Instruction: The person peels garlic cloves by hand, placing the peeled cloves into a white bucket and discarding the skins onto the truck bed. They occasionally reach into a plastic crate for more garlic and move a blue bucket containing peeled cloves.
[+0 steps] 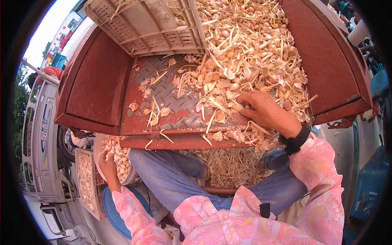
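Observation:
A large heap of garlic cloves, stems and skins (253, 45) covers the right part of a red metal truck bed (155, 141). At the heap's near edge, my right hand (265, 110) has its thumb and fingers curled around something among the cloves that I cannot make out. A black band circles that wrist. Down at the left, my left hand (108, 166) rests at the rim of a white bucket (132, 176) filled with garlic cloves (116, 153). Its fingers point into the bucket, and their tips are hard to see.
A plastic crate (151, 30) leans tilted at the back left of the bed. Beside the bucket stand a crate of garlic scraps (86, 179) and a blue round lid (114, 208). Stems cover the ground (232, 171) between my legs. A grey truck (43, 143) is at far left.

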The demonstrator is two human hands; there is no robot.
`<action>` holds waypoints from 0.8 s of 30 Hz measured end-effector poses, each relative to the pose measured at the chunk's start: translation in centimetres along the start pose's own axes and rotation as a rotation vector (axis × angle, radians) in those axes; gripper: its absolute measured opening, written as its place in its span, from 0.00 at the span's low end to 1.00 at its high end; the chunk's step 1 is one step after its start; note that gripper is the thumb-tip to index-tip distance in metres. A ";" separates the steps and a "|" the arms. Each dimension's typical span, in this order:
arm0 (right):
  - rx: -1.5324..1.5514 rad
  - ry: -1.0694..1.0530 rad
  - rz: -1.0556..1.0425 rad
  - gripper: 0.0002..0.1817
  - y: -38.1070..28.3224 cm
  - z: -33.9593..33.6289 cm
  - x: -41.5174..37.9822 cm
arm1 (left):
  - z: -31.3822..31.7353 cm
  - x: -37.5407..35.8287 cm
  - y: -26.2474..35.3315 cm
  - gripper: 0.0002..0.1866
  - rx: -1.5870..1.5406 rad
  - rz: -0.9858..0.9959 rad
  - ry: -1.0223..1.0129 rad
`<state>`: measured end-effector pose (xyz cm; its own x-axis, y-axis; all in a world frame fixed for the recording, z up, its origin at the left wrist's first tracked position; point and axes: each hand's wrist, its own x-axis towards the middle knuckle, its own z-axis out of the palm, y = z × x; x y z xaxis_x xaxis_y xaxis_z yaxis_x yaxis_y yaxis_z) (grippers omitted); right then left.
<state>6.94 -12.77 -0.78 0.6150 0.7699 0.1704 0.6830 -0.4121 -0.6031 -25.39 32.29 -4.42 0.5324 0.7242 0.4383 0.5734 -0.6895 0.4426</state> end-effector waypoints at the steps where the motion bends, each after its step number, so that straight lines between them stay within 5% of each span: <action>1: -0.032 0.014 -0.052 0.09 0.1 0.2 -0.2 | 0.0 0.1 0.7 0.12 0.255 0.177 0.016; 2: -0.029 -0.045 -0.052 0.11 0.0 -0.2 -0.2 | 1.0 -0.8 1.4 0.12 0.026 0.106 -0.002; 4: 0.013 -0.053 -0.003 0.10 -0.1 -0.2 -0.3 | 1.1 -2.3 12.8 0.12 -0.450 -0.036 0.011; 6: 0.044 -0.056 0.025 0.10 -0.4 -0.1 -0.3 | 1.8 -4.2 21.3 0.09 -0.703 -0.065 -0.229; 10: 0.048 -0.094 -0.019 0.11 -1.0 -0.2 0.3 | 6.6 -6.9 31.6 0.11 -0.643 0.398 -0.518; 19: 0.049 -0.001 -0.043 0.11 -0.4 0.2 -0.8 | 10.3 -9.5 35.1 0.10 -0.312 0.480 -0.535; 24: 0.389 -0.068 0.159 0.10 -1.3 -0.5 -1.3 | 11.1 -9.5 34.6 0.06 -0.816 0.231 -0.650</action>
<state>5.46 -13.47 0.11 0.6645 0.7473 0.0074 0.3743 -0.3242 -0.8688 -3.71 1.71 -2.02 0.9427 0.2784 0.1841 -0.0458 -0.4385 0.8976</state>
